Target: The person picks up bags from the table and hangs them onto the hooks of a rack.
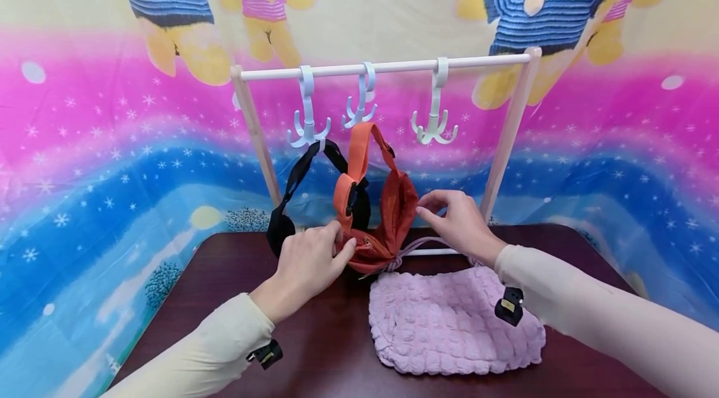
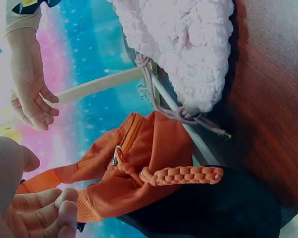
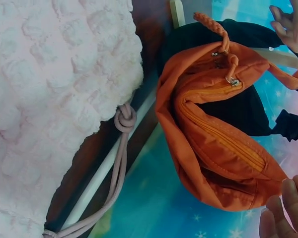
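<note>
In the head view, an orange bag (image 1: 397, 204) is at the middle hanger (image 1: 361, 112), its strap loop rising to the hooks. My left hand (image 1: 306, 261) is at the bag's lower left, thumb and fingers apart, beside the strap; the left wrist view shows its bent fingers (image 2: 44, 213) by the webbing. At the bag's right edge is my right hand (image 1: 457, 223), fingertips close to the fabric; whether they touch it is unclear. The right wrist view shows the bag's zipper (image 3: 223, 141) and braided pull (image 3: 211, 25). A black bag (image 1: 278, 226) hangs from the left hanger (image 1: 308, 114), partly behind the orange one.
A pink quilted bag (image 1: 449, 323) with a knotted cord handle (image 1: 421, 241) lies on the dark table (image 1: 314, 348). The rack's top bar (image 1: 393, 66) also carries a hanger (image 1: 435, 111) at the right. A printed cloth (image 1: 618, 136) stands behind.
</note>
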`<state>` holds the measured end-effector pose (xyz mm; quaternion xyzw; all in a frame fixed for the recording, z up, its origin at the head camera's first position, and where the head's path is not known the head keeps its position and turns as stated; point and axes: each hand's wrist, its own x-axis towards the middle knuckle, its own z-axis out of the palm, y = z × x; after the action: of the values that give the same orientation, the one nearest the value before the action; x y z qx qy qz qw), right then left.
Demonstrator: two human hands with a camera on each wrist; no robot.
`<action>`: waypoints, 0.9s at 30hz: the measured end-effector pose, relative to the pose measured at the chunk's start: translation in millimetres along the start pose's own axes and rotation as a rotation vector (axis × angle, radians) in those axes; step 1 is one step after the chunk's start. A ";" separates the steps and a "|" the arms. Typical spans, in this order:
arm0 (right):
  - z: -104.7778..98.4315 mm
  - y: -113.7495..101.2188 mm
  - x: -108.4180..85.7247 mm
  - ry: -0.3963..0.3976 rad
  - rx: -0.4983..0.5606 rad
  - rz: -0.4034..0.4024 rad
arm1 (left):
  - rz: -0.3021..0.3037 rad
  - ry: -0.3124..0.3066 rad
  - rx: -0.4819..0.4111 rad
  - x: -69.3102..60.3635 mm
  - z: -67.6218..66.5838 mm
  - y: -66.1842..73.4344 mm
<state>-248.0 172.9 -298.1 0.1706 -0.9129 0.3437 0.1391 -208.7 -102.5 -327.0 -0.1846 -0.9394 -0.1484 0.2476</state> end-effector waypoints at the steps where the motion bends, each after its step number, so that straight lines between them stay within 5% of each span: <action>1: 0.3 0.7 -1.3 -0.003 -0.001 -0.001 | 0.002 0.002 -0.004 0.0 0.6 0.5; 9: 4.5 7.2 -10.5 -0.014 -0.008 -0.012 | 0.042 0.038 -0.003 1.4 7.5 7.1; 27: 5.7 23.4 -23.8 -0.029 -0.066 0.012 | 0.103 0.005 0.013 3.5 26.2 27.8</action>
<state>-236.8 190.7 -324.7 0.1654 -0.9267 0.3118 0.1293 -210.5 -67.1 -341.8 -0.2310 -0.9290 -0.1299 0.2583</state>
